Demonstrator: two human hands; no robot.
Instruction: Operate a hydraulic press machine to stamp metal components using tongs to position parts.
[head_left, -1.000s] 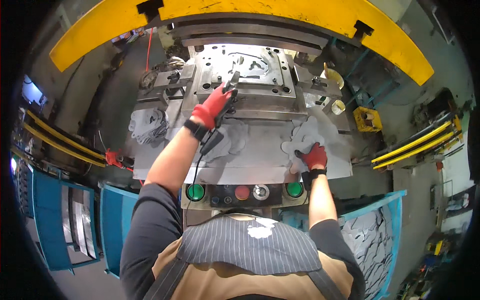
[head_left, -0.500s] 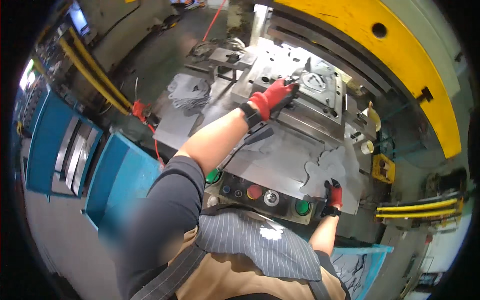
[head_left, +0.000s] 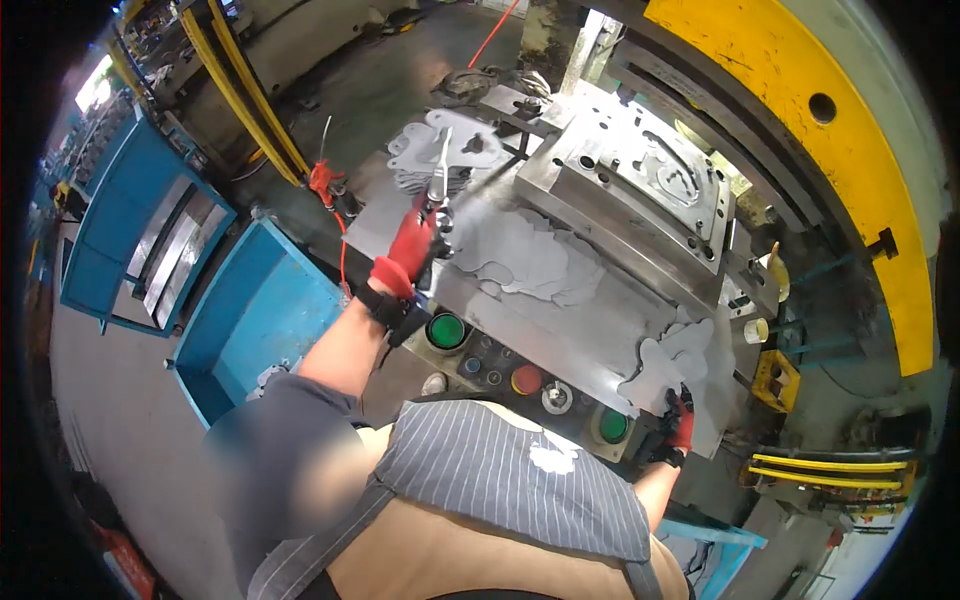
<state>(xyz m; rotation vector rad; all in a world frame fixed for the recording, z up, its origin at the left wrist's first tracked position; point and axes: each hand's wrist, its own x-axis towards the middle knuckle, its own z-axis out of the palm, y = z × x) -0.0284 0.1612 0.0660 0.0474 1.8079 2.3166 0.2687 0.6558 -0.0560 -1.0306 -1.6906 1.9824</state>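
Observation:
My left hand (head_left: 412, 245), in a red and black glove, is closed around a narrow shiny metal piece (head_left: 440, 172) that points upward. Its full shape cannot be made out from this angle. Just behind it lies a stack of flat grey sheet-metal parts (head_left: 405, 160) with curved outlines. At the right end of the steel table, my right hand (head_left: 680, 420), gloved alike, is closed at the near edge of a flat grey metal part (head_left: 652, 375). That part overlaps others beneath it. More flat parts (head_left: 545, 262) lie spread in the table's middle.
A thick steel die (head_left: 640, 190) stands behind the table under a yellow press frame (head_left: 800, 110). Along the front runs a control panel with green buttons (head_left: 446, 330) and a red one (head_left: 526, 379). A blue bin (head_left: 255, 310) stands at left, a yellow box (head_left: 775, 382) at right.
My left hand has moved left from the die to beside the stack, now with the metal piece in it. My right hand stays at the flat part. The view has shifted.

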